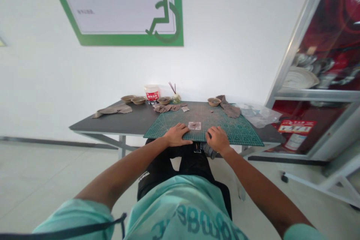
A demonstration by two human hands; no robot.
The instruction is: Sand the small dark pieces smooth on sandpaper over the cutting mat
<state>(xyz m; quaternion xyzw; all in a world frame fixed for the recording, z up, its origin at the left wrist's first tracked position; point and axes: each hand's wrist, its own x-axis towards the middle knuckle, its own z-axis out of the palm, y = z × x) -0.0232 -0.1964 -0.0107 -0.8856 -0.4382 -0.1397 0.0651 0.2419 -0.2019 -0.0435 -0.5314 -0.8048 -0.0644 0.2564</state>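
Green cutting mat (227, 129) covers the near part of a dark grey desk (132, 122), which stands against a white wall (84, 71) beside a glass-fronted cabinet (312, 71). Small clay bowls (164, 100), a white tub (152, 93) and crumpled cloths (112, 110) lie along the far side. Both arms reach forward, the left hand (177, 135) and right hand (218, 139) resting open, palms down, on the mat's near edge. Between them, slightly farther out, a small flat square of clay (194, 125) lies on the mat, touching neither hand.
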